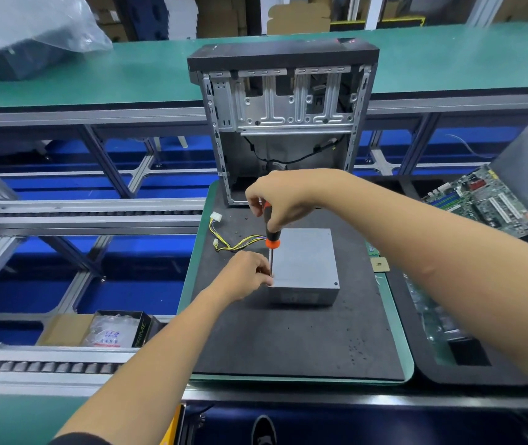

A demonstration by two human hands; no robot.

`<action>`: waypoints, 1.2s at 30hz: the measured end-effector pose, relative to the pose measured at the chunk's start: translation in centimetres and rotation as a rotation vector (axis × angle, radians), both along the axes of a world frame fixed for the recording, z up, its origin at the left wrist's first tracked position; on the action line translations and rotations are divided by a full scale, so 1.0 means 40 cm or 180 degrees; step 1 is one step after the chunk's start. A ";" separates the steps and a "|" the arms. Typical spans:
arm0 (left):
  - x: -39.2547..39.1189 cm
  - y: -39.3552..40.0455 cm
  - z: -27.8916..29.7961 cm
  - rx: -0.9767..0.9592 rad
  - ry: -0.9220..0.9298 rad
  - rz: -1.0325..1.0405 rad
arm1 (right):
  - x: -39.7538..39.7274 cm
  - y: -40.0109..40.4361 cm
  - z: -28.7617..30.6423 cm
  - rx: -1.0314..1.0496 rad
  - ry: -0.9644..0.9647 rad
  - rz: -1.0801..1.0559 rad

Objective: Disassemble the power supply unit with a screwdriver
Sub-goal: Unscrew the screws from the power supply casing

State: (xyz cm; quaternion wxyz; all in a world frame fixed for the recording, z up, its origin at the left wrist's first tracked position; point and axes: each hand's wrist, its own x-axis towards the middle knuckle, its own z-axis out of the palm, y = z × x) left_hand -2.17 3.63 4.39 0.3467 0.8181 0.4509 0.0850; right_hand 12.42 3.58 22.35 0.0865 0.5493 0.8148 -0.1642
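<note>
Power supply unit (304,261) lies flat on black foam mat (288,342), cable bundle (234,240) trailing left. Right hand (280,195) grips screwdriver (270,234) handle, shaft upright at near-left corner. Left hand (245,276) pinches shaft low, steadying tip. Step: likely backing out corner screw. Next: keep downward pressure, turn, lift screw clear.

Place: an electronics assembly or teardown line in a factory or warehouse.
Benches: long green-topped workbenches (128,75) on aluminium framing.
Conveyor: roller tracks (47,367) run beside the work station.
Work surface: a dark foam mat (288,342).
Hardware: a stripped computer case (283,120) and a bare motherboard (484,203).
Storage: stacked cardboard boxes (298,19) behind.
</note>
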 end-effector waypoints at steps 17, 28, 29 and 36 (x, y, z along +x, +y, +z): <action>-0.011 -0.008 0.004 -0.0073 -0.0185 -0.0087 | 0.006 -0.008 -0.012 0.0059 0.0313 0.0148; -0.009 -0.003 0.006 -0.0105 -0.0098 -0.0057 | 0.010 -0.013 -0.003 -0.0078 -0.0076 0.0102; -0.010 -0.003 0.007 -0.0079 -0.0071 -0.0072 | 0.013 -0.017 -0.001 -0.0102 -0.0052 0.0147; -0.003 -0.001 0.018 0.0027 0.0078 -0.0162 | -0.003 -0.020 -0.013 -0.0016 -0.0432 -0.0295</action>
